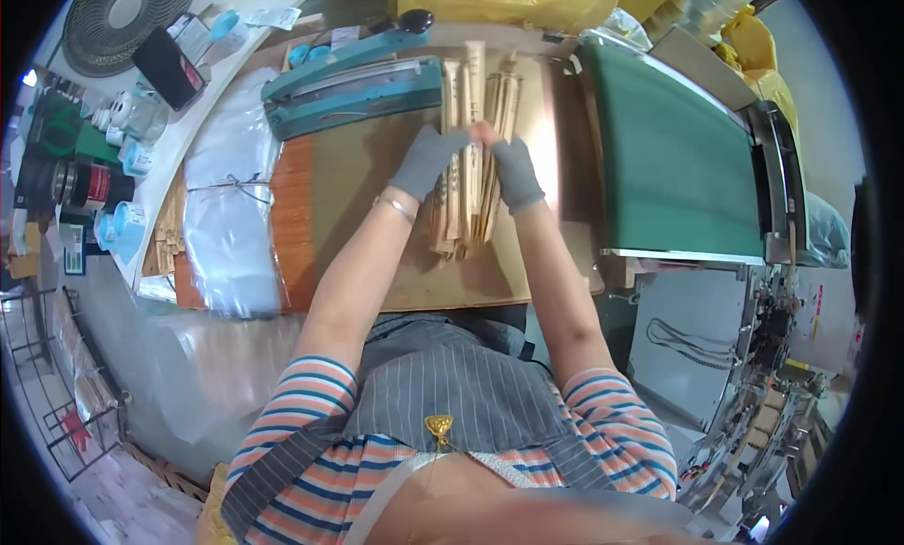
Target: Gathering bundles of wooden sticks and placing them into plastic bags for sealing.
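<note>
Several long, slim tan paper packets (454, 201), which look like sleeved chopsticks, lie side by side on the brown board in front of me. My left hand (433, 159), in a grey fingerless glove, is closed at the left side of the packets. My right hand (516, 173), gloved the same way, is closed on the right side. The two hands' fingertips meet over one lighter packet (474, 83), which sticks out farther than the others. Exactly how each finger grips is partly hidden.
A teal heat sealer (353, 97) stands just beyond my left hand. Clear plastic bags (226, 196), tied with string, lie at left. At right is a green conveyor belt (678, 159). A phone (169, 69) and fan (122, 17) are at far left; yellow bags (508, 0) at the back.
</note>
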Demonstrator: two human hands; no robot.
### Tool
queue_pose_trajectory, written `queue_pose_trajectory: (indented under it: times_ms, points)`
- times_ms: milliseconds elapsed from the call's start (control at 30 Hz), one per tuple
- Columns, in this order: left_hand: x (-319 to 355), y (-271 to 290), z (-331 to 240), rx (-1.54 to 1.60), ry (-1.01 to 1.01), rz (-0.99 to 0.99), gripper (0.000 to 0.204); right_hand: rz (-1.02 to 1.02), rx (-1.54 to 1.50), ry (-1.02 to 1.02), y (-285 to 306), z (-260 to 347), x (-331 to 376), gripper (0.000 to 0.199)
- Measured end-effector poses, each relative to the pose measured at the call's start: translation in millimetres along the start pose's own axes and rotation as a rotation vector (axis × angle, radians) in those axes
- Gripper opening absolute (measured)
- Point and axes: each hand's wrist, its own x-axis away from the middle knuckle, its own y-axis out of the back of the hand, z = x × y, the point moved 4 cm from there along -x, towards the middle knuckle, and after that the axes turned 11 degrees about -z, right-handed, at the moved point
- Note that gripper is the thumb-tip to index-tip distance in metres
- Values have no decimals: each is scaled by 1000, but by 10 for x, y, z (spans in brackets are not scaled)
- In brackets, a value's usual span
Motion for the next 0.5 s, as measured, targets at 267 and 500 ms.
queue_pose_trajectory:
  times_ms: [267, 500]
  points:
    - [1039, 362, -767, -66, -644, 227, 115, 470, 2, 380, -527, 730, 868, 110]
    - [1225, 462, -463, -253, -761, 276, 93, 588, 64, 504, -636, 534, 1206, 114]
